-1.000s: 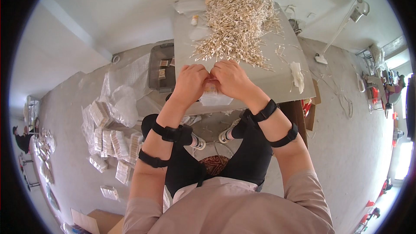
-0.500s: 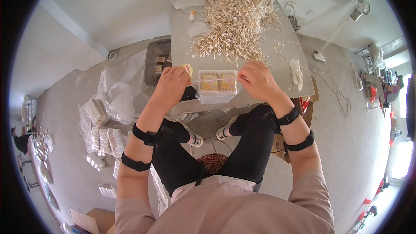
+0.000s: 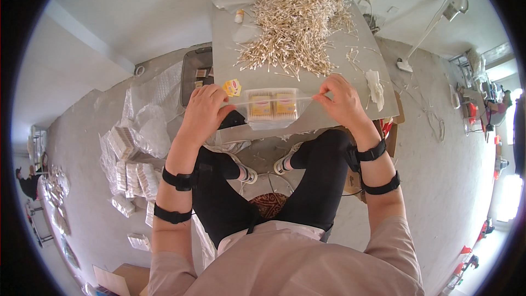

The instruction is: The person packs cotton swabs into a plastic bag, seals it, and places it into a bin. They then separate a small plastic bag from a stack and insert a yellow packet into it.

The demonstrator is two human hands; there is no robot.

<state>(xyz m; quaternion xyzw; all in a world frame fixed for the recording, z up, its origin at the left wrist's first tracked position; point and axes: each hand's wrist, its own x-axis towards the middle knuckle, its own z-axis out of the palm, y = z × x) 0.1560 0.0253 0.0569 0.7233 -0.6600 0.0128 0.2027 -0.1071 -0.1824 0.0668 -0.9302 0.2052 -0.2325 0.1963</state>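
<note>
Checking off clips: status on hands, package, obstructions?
Left hand, right hand pinching opposite edges of clear plastic packaging. Two yellow-labelled cotton-swab bundles inside. No visible obstruction.

A clear plastic bag [image 3: 272, 124], its film stretched taut sideways, is over the near edge of the worktop [image 3: 224, 57]. Inside, two yellow-labelled swab bundles [image 3: 261, 105] sit side by side.

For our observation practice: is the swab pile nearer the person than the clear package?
No, the swab pile lies beyond the clear package.
</note>
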